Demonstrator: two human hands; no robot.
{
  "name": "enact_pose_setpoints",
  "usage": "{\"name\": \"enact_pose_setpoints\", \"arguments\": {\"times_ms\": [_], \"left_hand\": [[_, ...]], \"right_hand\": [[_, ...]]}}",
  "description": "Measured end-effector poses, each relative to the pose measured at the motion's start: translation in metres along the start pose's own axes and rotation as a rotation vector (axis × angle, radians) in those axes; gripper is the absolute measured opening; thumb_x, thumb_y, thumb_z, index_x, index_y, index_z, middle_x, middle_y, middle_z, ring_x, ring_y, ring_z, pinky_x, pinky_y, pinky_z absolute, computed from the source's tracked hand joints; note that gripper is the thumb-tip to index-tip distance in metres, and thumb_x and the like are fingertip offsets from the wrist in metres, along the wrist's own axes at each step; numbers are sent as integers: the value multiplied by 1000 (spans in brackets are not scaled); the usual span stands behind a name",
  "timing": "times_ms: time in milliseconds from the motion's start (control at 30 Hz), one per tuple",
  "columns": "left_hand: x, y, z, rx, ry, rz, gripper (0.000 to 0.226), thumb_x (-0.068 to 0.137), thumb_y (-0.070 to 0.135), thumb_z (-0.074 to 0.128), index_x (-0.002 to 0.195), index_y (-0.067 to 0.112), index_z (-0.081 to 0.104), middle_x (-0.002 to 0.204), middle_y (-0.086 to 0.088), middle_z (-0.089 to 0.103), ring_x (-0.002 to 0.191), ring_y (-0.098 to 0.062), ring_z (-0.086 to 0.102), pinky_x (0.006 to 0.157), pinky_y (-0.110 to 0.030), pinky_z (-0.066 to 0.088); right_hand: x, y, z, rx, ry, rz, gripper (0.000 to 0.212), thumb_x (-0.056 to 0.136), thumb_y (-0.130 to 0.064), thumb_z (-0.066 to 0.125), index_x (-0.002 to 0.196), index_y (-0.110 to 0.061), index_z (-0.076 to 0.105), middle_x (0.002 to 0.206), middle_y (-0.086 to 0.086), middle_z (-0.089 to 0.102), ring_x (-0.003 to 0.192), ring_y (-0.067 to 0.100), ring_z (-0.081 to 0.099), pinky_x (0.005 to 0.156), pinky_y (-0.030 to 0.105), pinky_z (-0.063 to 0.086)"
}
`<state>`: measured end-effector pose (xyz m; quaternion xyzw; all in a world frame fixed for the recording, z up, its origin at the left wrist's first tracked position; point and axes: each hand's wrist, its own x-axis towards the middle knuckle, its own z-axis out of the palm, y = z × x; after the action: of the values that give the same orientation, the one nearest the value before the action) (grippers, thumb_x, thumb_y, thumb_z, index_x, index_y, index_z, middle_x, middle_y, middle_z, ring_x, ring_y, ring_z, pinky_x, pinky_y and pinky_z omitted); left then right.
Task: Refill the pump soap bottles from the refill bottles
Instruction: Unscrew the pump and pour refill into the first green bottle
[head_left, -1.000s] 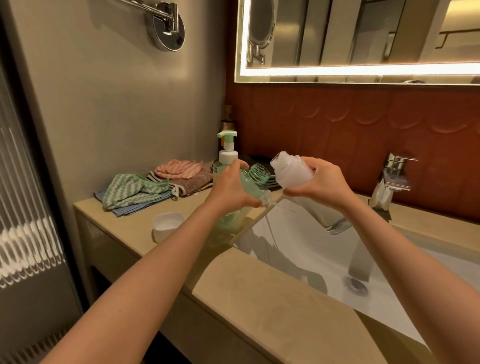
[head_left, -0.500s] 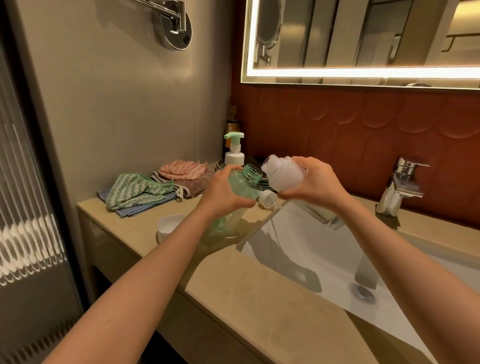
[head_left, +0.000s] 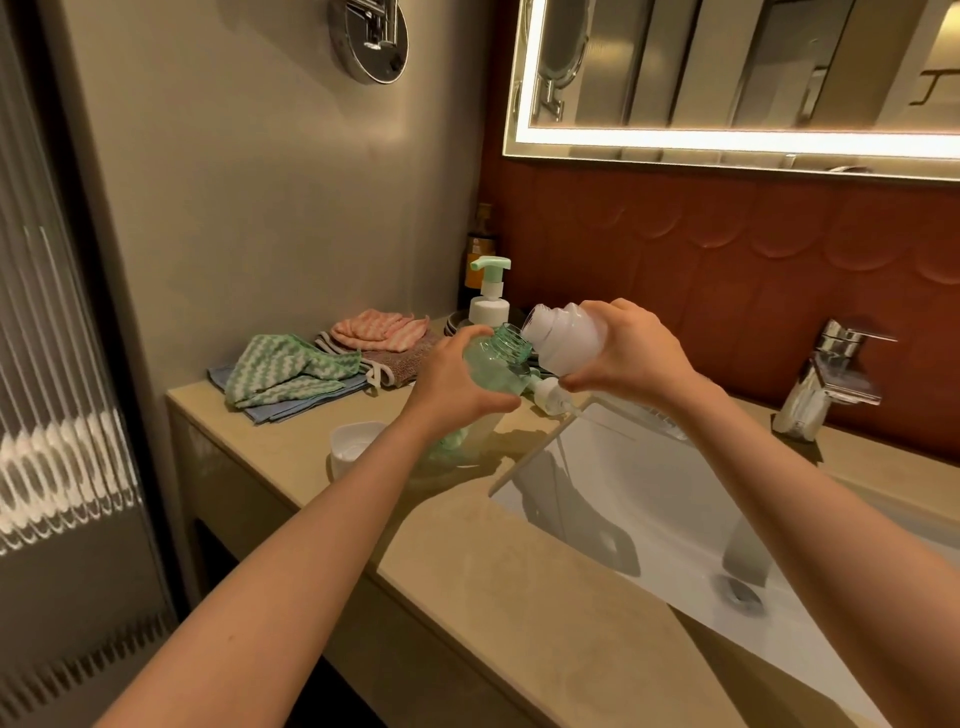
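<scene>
The fingers (head_left: 498, 402) of my left hand (head_left: 457, 384) were curled tight round the body of the green bottle (head_left: 488, 364). It leaned with its bare threaded neck up and to the right. The fingers (head_left: 576, 382) of my right hand (head_left: 623, 353) were wrapped round the white bottle (head_left: 566, 338), which was tipped over with its mouth pointing left at that neck. A small white piece (head_left: 548, 392) showed just under the right hand; I could not tell what it was or whether the hand held it.

Over the last second I had brought the two openings together. There had been a clear gap between them, and now the white mouth sat just beside the rim of the green neck, perhaps touching it. I saw no soap running. I took the green bottle for the pump bottle with its pump off and the white one for the refill, so this was the lining-up just before the pour. The next move called for more tilt with the mouth kept over the neck, or soap would run down the outside.

I held both bottles above the bench (head_left: 519, 571), at the left rim of the sink (head_left: 649, 493). Behind them stood a second pump bottle (head_left: 488, 306) with its pump on. A white cap (head_left: 356, 441) lay near my left forearm, with folded cloths (head_left: 291, 369) beyond it and the tap (head_left: 831, 374) off to the right.
</scene>
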<state>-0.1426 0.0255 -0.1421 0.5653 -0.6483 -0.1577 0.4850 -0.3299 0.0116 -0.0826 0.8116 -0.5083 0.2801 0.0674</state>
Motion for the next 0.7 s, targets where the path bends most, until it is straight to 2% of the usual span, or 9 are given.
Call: {"name": "enact_pose_setpoints", "arguments": {"times_ms": [133,333,500,700], "left_hand": [[2,-4,0,-22,0,3,81,62,23,84,131,28,43,134,-1,46,119,-18,43,92,-30,39],[3,-7,0,-47,9,5,80,62,23,84,130,28,43,134,-1,46,117,-16,44,88,-26,37],[1,-9,-2,-92,8,-8,80,63,21,83,131,27,42,134,-1,45,115,-15,43,87,-27,38],[-2,-11,-4,-135,11,-45,81,65,22,83,133,28,40,135,-1,44,119,-19,45,96,-36,44]], "right_hand": [[4,-2,1,-38,-9,12,74,59,-36,81,125,-26,51,103,-1,51,92,15,43,82,36,44],[9,-5,-2,-131,-22,-8,82,61,-39,81,132,-25,45,112,2,52,106,23,48,84,37,38],[10,-10,-4,-157,-30,-24,83,62,-39,81,134,-23,43,116,4,51,108,23,46,86,37,37],[12,-18,-4,-169,-34,-38,81,65,-35,80,134,-21,42,117,5,50,109,24,45,87,39,36]]}}
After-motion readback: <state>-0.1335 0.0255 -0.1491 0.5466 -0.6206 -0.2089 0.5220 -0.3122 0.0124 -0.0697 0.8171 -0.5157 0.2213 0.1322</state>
